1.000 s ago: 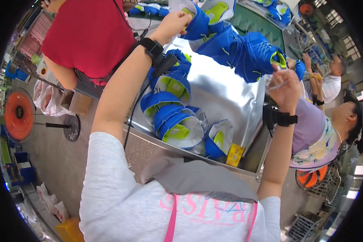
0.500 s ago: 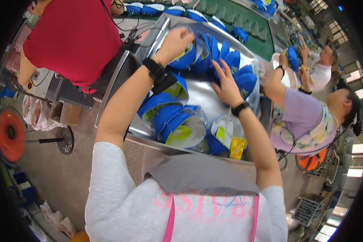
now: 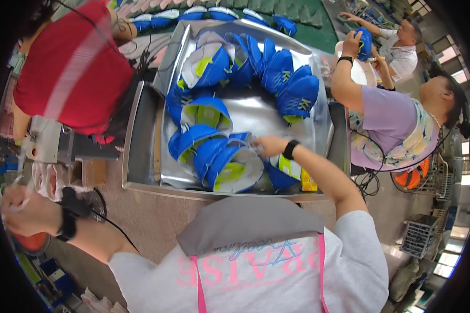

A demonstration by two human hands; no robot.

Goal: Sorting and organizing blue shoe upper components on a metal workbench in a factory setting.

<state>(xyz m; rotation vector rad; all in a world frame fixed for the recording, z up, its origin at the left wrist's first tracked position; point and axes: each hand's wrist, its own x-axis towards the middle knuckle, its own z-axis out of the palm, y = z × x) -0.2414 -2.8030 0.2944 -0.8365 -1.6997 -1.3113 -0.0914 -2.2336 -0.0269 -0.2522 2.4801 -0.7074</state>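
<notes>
Take the metal tray [image 3: 263, 112] as our clock, centre of the picture, and look at it! Blue shoe uppers [image 3: 297, 99] sit round it in a bunched ring, running clockwise from 6 o'clock up past 9, over 12 and down to about 3, lime-green tongues and pale linings flashing.

Here's the right hand [image 3: 271, 147], inside the tray at 5 o'clock, fingers aimed toward 9, right at the edge of the white-lined upper [image 3: 239, 169] at 6. Contact? Too blurred to call, and I can't tell whether those fingers are together or apart. Just below it, another blue upper at 5, with a yellow box [image 3: 308, 181] tucked close beside it.

Way out at 8 o'clock, well off the tray, there's the left hand [image 3: 28, 211], fingers bent, a pale see-through strip [image 3: 22, 199] showing by them. Clamped on it or not, the blur won't say.

Round the edges: a co-worker in red [image 3: 70, 73] at 10, another in lavender [image 3: 391, 117] at 3 holding up a blue upper, and the green surface [image 3: 313, 39] beyond 1 o'clock.
</notes>
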